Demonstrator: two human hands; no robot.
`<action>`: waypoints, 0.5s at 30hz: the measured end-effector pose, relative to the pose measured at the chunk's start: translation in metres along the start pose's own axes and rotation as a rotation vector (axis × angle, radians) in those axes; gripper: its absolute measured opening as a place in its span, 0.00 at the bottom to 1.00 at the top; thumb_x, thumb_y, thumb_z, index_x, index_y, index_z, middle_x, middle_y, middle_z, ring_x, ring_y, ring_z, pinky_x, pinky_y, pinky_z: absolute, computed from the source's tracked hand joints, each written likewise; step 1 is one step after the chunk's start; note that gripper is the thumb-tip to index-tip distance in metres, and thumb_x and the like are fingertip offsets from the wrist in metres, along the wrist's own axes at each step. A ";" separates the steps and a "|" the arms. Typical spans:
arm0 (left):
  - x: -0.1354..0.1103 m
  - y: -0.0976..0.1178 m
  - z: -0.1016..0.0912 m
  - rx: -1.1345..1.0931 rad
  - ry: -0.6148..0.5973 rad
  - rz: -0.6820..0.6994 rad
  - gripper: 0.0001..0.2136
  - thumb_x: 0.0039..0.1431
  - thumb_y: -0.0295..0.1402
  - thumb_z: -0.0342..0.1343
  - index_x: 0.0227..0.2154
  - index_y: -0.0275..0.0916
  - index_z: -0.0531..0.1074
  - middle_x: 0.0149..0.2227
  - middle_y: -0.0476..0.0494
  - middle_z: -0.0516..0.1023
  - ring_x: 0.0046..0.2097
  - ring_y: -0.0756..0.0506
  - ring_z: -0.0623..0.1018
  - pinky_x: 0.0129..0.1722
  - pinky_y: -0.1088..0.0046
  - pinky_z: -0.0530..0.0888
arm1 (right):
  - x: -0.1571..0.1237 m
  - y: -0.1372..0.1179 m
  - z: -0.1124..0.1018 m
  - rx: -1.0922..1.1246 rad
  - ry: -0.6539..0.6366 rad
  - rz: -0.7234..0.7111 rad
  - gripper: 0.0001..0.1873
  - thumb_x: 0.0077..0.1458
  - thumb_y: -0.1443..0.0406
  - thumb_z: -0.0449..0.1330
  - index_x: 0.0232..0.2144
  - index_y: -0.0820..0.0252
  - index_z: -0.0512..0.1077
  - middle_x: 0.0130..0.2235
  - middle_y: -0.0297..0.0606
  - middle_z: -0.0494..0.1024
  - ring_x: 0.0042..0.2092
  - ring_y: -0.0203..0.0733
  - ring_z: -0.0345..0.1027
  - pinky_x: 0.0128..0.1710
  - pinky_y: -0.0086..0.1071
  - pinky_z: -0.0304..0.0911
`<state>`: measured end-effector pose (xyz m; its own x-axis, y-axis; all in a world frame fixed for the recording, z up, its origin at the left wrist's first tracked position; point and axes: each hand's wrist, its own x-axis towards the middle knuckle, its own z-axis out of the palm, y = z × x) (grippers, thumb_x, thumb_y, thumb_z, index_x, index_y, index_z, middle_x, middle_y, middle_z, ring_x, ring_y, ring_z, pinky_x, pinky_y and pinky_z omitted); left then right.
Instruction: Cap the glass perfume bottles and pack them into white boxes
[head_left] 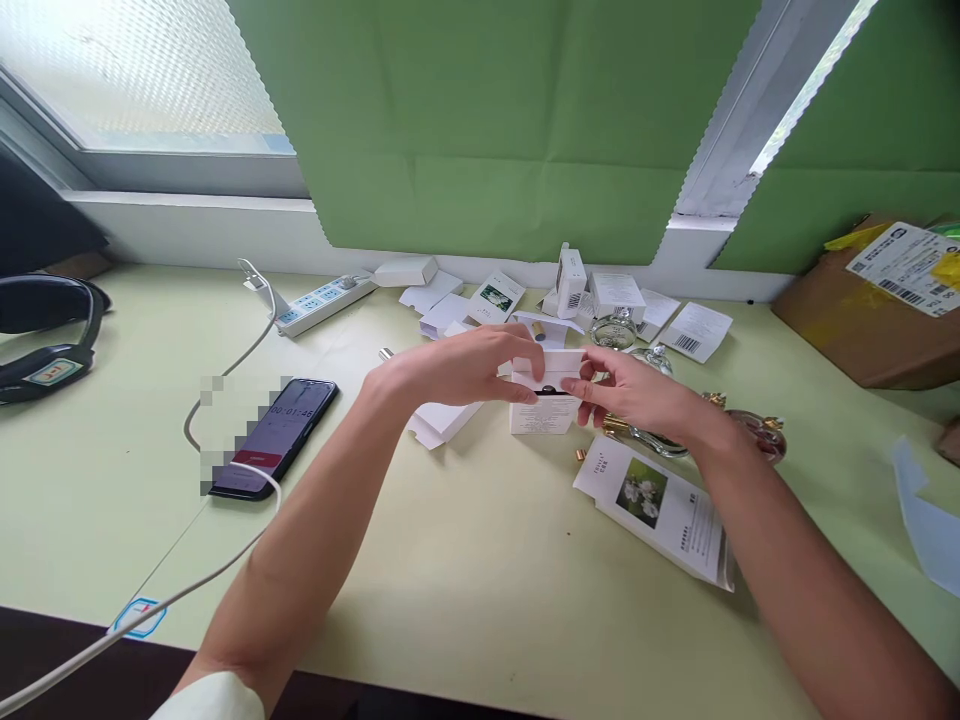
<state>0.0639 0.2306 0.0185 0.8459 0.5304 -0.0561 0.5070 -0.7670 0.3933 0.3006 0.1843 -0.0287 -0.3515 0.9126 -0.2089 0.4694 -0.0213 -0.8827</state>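
A small white carton (545,418) printed with fine text stands upright on the table. Its top flap is raised, and a dark rounded thing shows in the gap beneath. My left hand (480,365) grips the carton's left side, with the index finger bent over the flap and the thumb at the top edge. From the right, my right hand (622,390) pinches the carton near its upper corner. Several glass bottles with gold parts, one a reddish bottle (759,435), lie partly hidden behind my right hand and forearm. A flat white box with a flower picture (660,510) lies nearer me.
Several white cartons, including an upright one (571,275), crowd the table's back edge. A power strip (322,303), a phone (277,440) and a white cable (187,590) lie to the left. Headphones (56,350) sit far left; a cardboard box (862,320) stands back right.
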 end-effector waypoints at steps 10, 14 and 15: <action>-0.001 0.001 0.001 -0.091 0.020 -0.070 0.14 0.64 0.44 0.50 0.46 0.43 0.64 0.48 0.43 0.70 0.44 0.48 0.72 0.37 0.73 0.67 | 0.003 0.002 0.000 -0.038 0.110 -0.265 0.13 0.57 0.55 0.61 0.44 0.51 0.71 0.52 0.36 0.63 0.27 0.27 0.59 0.27 0.29 0.62; 0.000 0.001 0.002 -0.093 -0.031 -0.079 0.13 0.63 0.44 0.51 0.45 0.43 0.65 0.48 0.44 0.69 0.44 0.48 0.71 0.37 0.73 0.67 | 0.001 0.003 -0.005 -0.052 0.060 -0.291 0.10 0.57 0.60 0.61 0.42 0.53 0.73 0.51 0.36 0.67 0.27 0.28 0.60 0.30 0.31 0.64; 0.000 0.000 0.002 -0.096 -0.027 -0.072 0.13 0.63 0.44 0.51 0.45 0.43 0.65 0.48 0.44 0.69 0.44 0.48 0.71 0.37 0.73 0.67 | 0.000 0.003 -0.006 -0.063 0.048 -0.283 0.11 0.57 0.60 0.60 0.43 0.52 0.73 0.51 0.37 0.68 0.28 0.29 0.61 0.31 0.31 0.65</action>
<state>0.0644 0.2296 0.0166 0.8125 0.5722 -0.1117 0.5497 -0.6880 0.4738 0.3069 0.1872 -0.0285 -0.4376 0.8970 0.0629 0.4080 0.2604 -0.8751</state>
